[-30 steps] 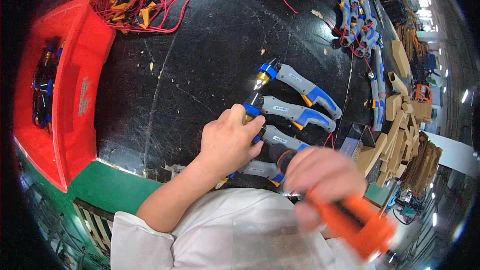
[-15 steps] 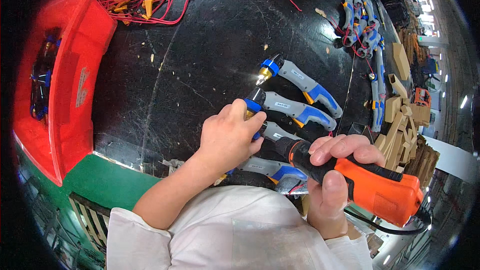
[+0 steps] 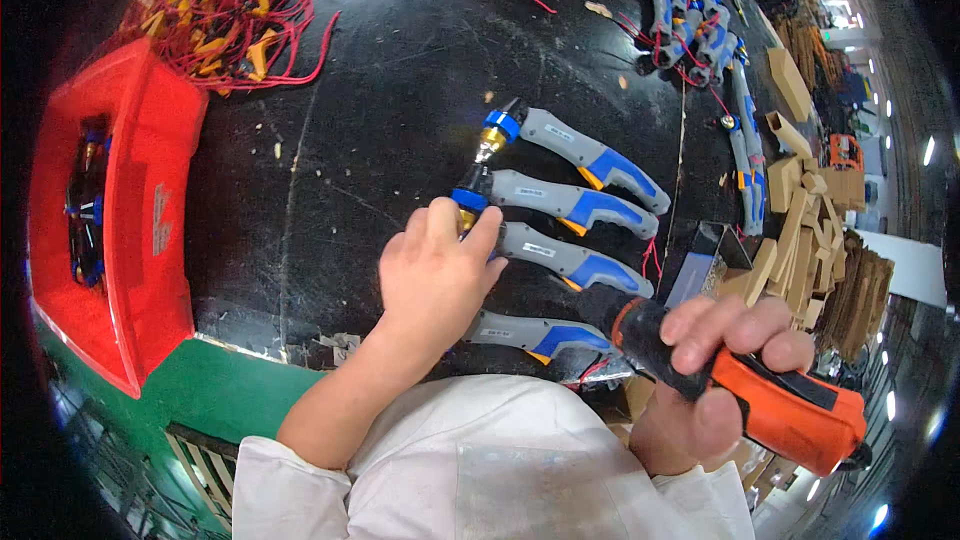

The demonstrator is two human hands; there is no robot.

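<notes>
Several grey-and-blue torches lie in a row across the black bench, each with a pistol-like handle and an orange trigger: the top torch (image 3: 575,145), a second torch (image 3: 560,200), a third torch (image 3: 570,255) and the nearest torch (image 3: 535,333). My left hand (image 3: 430,275) is closed at the blue-ringed brass heads of the second and third; its fingers cover parts of both. My right hand (image 3: 725,370) grips an orange-and-black electric screwdriver (image 3: 785,410), its black nose pointing left beside the third and nearest handles. The screwdriver's tip is blurred.
A red bin (image 3: 150,230) with dark, blue-ringed parts stands at the left. Behind it lies a heap of red wires with orange triggers (image 3: 235,25). More torches (image 3: 690,25) are piled at the far right. A small open box (image 3: 710,265) and cardboard pieces (image 3: 795,250) sit rightward.
The screwdriver has moved right and slightly down, away from the third torch, whose handle now shows fully. My left hand stays at the torch heads. The whole view has shifted.
</notes>
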